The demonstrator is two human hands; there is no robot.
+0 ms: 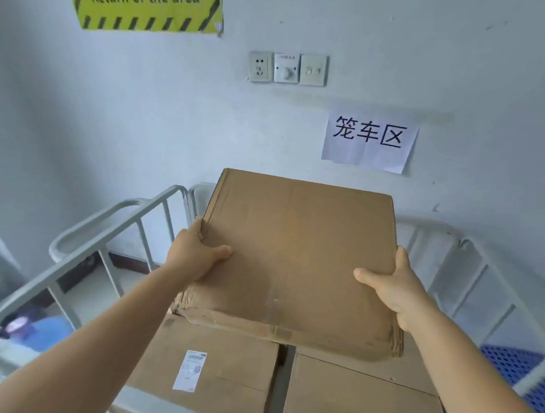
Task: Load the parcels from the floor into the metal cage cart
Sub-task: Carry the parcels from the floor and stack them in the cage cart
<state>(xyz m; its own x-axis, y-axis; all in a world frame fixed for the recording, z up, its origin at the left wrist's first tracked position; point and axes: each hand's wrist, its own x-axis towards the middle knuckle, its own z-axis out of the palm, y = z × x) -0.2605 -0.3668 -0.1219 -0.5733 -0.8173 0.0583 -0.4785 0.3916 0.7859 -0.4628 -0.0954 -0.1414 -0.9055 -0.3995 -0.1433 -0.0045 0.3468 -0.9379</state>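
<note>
Both hands, left [193, 254] and right [394, 287], grip the flat brown cardboard parcel [296, 256] by its sides above two stacked cardboard boxes [221, 364] inside the grey metal cage cart [111, 227]; the parcel hides the fingers and the cart's floor

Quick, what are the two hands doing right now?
Left hand: holding the left edge of the cardboard box, thumb on top.
Right hand: holding the same box's right edge, thumb on top.
</note>
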